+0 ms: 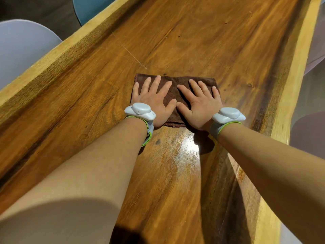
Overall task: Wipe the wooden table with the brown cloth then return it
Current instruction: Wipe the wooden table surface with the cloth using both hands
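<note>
A brown cloth [173, 83] lies folded flat near the middle of the long wooden table [193, 41]. Both my hands rest palm-down on it, side by side, thumbs almost touching. My left hand [153, 99] covers the cloth's left half with its fingers spread. My right hand [200, 104] covers the right half, fingers also spread. Neither hand curls around the cloth; they press on it from above. Each wrist carries a grey band with a green edge. The table surface just in front of my wrists shines with a bright reflection.
A pale grey chair [22, 48] and a blue chair [91, 7] stand along the table's left edge. Past the right edge are pale chair seats [314, 50] and a darker one [309, 131]. The table has light raw-wood borders on both sides.
</note>
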The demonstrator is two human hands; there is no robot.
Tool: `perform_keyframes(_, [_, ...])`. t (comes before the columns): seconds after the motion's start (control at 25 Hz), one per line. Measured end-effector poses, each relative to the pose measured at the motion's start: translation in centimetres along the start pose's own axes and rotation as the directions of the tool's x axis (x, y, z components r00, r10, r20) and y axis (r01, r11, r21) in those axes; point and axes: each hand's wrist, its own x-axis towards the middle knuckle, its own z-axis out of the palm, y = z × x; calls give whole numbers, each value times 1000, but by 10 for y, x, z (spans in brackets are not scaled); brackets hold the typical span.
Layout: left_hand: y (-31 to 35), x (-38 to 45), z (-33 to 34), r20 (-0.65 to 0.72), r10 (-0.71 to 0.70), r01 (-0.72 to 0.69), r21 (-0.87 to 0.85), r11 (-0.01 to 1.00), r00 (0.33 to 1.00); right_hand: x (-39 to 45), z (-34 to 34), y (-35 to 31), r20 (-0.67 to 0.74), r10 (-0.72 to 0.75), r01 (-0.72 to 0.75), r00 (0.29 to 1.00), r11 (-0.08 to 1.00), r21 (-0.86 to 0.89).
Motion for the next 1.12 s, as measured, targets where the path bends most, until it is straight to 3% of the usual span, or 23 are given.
perform_keyframes(0.4, [12, -26, -4, 32, -10, 10, 2, 1000, 999, -31, -5, 0, 36, 15, -16, 999, 1000, 25])
perform_keyframes(1.12, [58, -174, -9, 52, 49, -46, -52, 998, 997, -194, -7, -14, 25, 88, -89, 996, 995, 39])
